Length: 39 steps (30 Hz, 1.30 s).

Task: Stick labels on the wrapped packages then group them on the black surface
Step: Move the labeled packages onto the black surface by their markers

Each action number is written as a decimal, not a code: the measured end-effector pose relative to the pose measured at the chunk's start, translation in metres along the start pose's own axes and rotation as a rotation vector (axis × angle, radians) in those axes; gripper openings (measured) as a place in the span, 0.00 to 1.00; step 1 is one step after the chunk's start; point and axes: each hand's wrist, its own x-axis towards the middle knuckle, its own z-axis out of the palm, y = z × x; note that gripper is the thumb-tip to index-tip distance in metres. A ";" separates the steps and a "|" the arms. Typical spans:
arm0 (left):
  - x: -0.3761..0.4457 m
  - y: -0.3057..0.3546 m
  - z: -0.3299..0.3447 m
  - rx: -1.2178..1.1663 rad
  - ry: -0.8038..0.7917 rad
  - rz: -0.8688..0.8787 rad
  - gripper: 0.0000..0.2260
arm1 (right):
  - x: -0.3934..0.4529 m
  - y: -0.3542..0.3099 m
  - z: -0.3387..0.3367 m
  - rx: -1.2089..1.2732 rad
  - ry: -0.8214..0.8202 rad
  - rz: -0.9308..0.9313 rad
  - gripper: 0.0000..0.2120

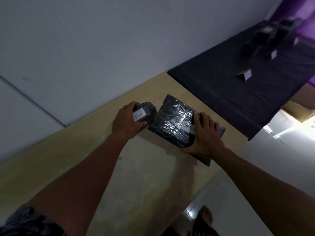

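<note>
Two black wrapped packages lie on a light wooden table (144, 167). My left hand (127, 121) grips the small package (147, 110), fingers and thumb curled round it; its white label (139, 114) shows handwritten letters. My right hand (206, 133) grips the near corner of the larger, glossy package (172, 123), thumb underneath its edge, fingers partly covering its white label (188, 128). The black surface (238, 89) lies beyond the table, to the upper right, with several dark wrapped packages (265, 36) blurred at its far end.
A pale wall (85, 48) runs along the table's far left side. A small folded piece with a white label (296, 75) sits on the black cloth. White floor tiles (255, 193) and a bare foot (206, 217) show to the right, below the table's edge.
</note>
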 end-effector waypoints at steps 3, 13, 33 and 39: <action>0.003 0.026 0.009 -0.009 -0.005 0.027 0.37 | -0.003 0.025 -0.010 0.010 0.018 0.053 0.71; 0.023 0.145 0.060 0.036 -0.027 0.108 0.39 | -0.016 0.157 -0.049 0.078 0.072 0.152 0.71; 0.111 0.333 0.172 0.030 0.028 0.152 0.39 | 0.052 0.376 -0.100 0.146 0.144 0.181 0.72; 0.163 0.353 0.198 0.006 0.008 0.134 0.40 | 0.101 0.407 -0.108 0.146 0.135 0.187 0.72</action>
